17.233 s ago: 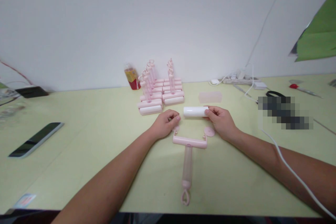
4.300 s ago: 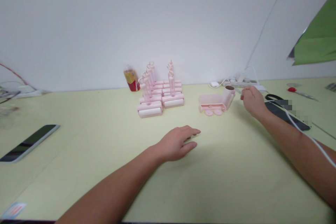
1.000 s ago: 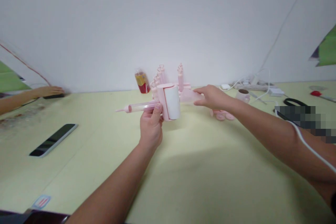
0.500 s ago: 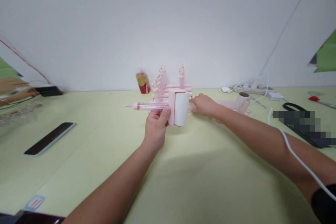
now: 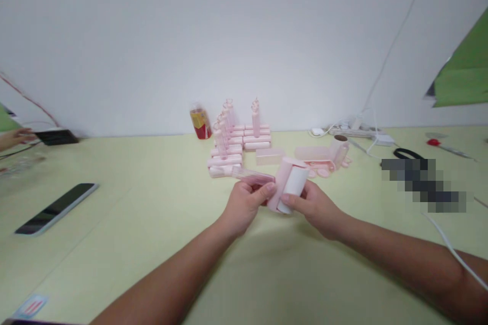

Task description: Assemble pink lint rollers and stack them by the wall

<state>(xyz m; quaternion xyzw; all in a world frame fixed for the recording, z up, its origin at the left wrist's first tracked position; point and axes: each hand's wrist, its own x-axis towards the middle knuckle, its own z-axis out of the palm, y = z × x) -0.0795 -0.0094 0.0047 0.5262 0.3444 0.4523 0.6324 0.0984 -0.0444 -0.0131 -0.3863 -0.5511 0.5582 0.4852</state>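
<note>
A lint roller with a pink half-cover and a white roll is held in front of me above the table. My left hand is closed around the near part of its clear pink handle, which points left. The fingers of my right hand are closed on the white roll from the right side, thumb on its front. Just beyond stand several clear pink handles with loops on top. Among them lie pink-covered rolls in rows. A translucent pink cover lies behind the held roller.
Right of the rows are another translucent cover, a roll with a brown core and small pink parts. A red-yellow packet stands at the wall. A phone lies left; a white cable crosses right. Another person's hand shows far left.
My right hand has come back from the parts behind and now grips the roll. The lint roller has moved down and right and is tilted, its handle pointing farther away.
</note>
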